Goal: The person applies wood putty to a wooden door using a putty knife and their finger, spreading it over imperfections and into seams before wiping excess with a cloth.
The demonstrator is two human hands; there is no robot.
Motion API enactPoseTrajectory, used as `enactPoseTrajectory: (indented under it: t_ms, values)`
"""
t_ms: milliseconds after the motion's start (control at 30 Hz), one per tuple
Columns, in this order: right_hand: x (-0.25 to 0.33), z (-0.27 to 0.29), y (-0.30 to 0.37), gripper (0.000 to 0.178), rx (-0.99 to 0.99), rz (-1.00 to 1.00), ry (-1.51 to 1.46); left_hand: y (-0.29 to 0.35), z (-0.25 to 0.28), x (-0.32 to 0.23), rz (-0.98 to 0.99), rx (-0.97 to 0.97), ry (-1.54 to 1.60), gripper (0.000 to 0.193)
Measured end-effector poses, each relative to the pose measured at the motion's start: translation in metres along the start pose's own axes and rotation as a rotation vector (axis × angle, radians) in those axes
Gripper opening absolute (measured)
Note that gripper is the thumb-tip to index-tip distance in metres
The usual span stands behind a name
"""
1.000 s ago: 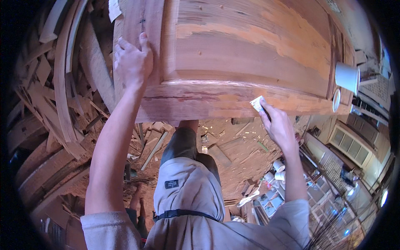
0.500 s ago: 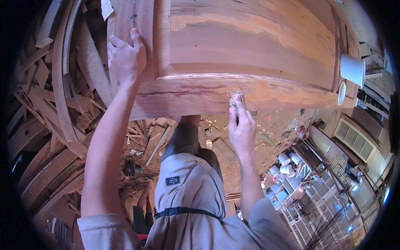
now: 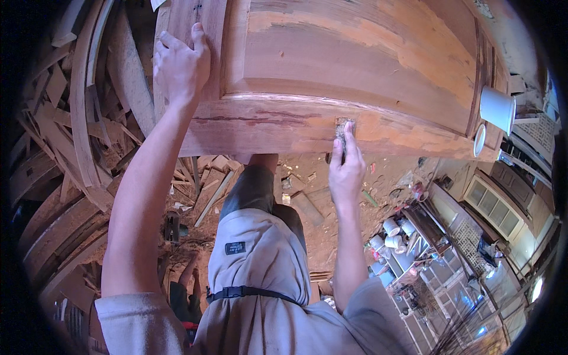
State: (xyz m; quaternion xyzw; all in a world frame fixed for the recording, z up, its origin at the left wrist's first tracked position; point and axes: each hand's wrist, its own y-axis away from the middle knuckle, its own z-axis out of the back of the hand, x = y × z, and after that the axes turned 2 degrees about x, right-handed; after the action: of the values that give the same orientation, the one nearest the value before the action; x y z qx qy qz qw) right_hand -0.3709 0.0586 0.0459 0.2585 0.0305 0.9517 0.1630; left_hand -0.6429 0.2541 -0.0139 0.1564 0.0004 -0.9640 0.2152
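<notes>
A large wooden panel door (image 3: 355, 71) with patchy orange filler lies in front of me. My left hand (image 3: 182, 68) rests on its left frame piece, holding nothing, with thumb and fingers apart. In my right hand (image 3: 347, 171) is a small rectangular putty scraper (image 3: 342, 125), its face mottled with residue. The scraper lies against the near rail, where bare reddish wood meets the orange filler. My right fingers press on it from above and partly cover it.
At the door's right end stand a white tub (image 3: 497, 110) and a round white lid (image 3: 480, 140). Long boards and offcuts (image 3: 83, 106) crowd the left side. Scraps litter the dirt floor (image 3: 322, 183). Several pale cans (image 3: 393, 236) sit at lower right; another person (image 3: 186, 290) shows at lower left.
My right hand and the scraper have moved slightly right along the near rail. My left hand stays on the left frame piece. The whole view has shifted a little.
</notes>
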Motion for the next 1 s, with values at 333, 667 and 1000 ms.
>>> enactPoseTrajectory:
  t_ms: [333,667,1000]
  values:
    - [0.035,0.048,-0.023,0.039,0.388,0.127,0.127,-0.001,-0.005,0.008,-0.014,-0.089,0.014,0.078]
    - [-0.003,0.096,-0.074,0.037,0.632,0.21,0.553,-0.004,-0.002,0.008,-0.032,-0.1,0.044,0.078]
    - [0.029,0.068,0.002,0.049,0.402,-0.478,-0.471,-0.001,0.0,-0.001,-0.008,-0.083,0.037,0.078]
